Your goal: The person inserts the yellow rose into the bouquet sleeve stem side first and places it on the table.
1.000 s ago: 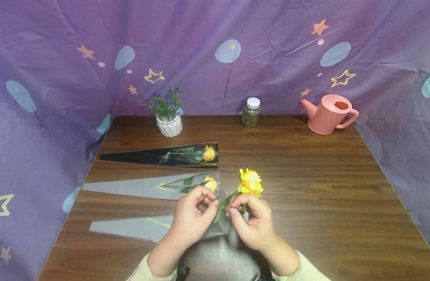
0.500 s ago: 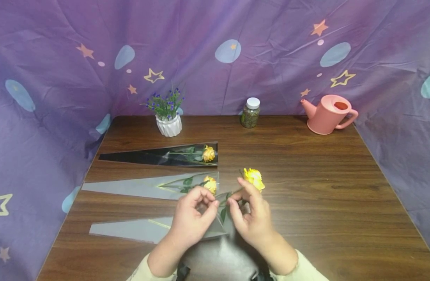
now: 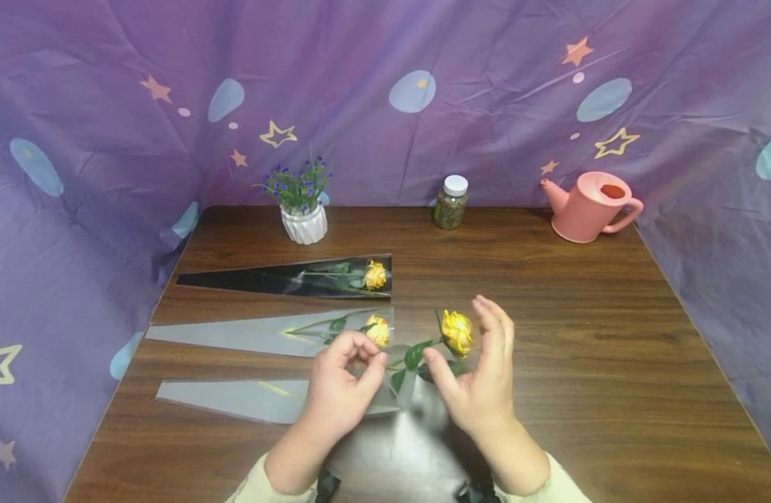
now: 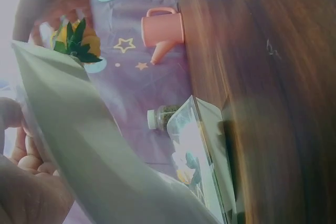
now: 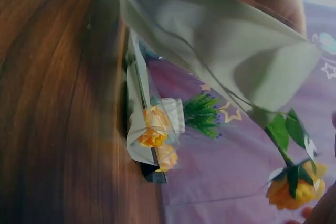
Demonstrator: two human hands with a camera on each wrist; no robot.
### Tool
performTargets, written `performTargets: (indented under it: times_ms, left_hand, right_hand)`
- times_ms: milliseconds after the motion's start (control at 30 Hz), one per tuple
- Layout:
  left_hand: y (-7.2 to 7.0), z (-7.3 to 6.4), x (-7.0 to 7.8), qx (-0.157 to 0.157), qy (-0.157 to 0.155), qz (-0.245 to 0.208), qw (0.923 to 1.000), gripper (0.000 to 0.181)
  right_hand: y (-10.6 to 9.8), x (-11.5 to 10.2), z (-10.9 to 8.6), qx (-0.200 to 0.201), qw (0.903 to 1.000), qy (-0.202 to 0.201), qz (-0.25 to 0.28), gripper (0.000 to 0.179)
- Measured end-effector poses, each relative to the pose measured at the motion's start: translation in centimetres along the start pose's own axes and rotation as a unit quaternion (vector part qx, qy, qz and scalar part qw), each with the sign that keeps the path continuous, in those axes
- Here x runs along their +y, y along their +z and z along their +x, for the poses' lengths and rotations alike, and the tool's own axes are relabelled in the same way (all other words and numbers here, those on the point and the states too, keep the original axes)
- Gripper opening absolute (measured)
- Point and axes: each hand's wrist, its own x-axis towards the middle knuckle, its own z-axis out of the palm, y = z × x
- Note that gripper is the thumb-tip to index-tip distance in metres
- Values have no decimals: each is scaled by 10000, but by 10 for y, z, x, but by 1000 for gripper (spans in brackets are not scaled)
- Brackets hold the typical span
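My left hand (image 3: 344, 384) pinches the open end of a clear-fronted grey flower sleeve (image 3: 228, 402), which stretches left over the table. In the left wrist view, the pale sleeve (image 4: 89, 119) rises beside the curled left fingers. A yellow rose (image 3: 457, 333) has its stem in the sleeve's mouth, while bloom and green leaves stick out at the right. Around the bloom my right hand (image 3: 486, 381) is spread, thumb apart from the raised fingers; no grip on it shows. In the right wrist view, the rose (image 5: 296, 187) hangs out of the sleeve (image 5: 220, 45).
Beyond the hands lie a grey sleeve (image 3: 215, 336) and a black sleeve (image 3: 234, 281), each with a yellow rose inside. A white pot of purple flowers (image 3: 305, 225), a white-capped jar (image 3: 450, 208) and a pink watering can (image 3: 589, 209) stand along the back edge.
My right hand has let go of the rose's stem, opened its fingers and shifted right around the bloom. The bloom has turned and sits slightly lower. My left hand keeps its place.
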Motion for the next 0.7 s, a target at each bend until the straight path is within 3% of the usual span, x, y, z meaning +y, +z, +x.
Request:
performTargets:
  times_ms: [133, 300, 400, 533, 700]
  left_hand:
    - [0, 0, -1, 252, 56, -17, 9997, 23]
    - [0, 1, 0, 402, -1, 11, 9992, 23]
    - [0, 1, 0, 375, -19, -9, 9993, 22]
    - [0, 1, 0, 295, -65, 106, 9995, 23]
    - [0, 2, 0, 17, -145, 313, 9994, 24]
  right_hand:
    - [-11, 0, -4, -493, 9893, 1257, 547, 52]
    - [-15, -2, -3, -681, 9726, 2051, 852, 32]
    - [-14, -1, -4, -653, 9723, 1944, 1119, 31]
    - [-10, -2, -4, -584, 9737, 1387, 1710, 35]
    - [-7, -4, -2, -551, 9692, 1034, 2165, 36]
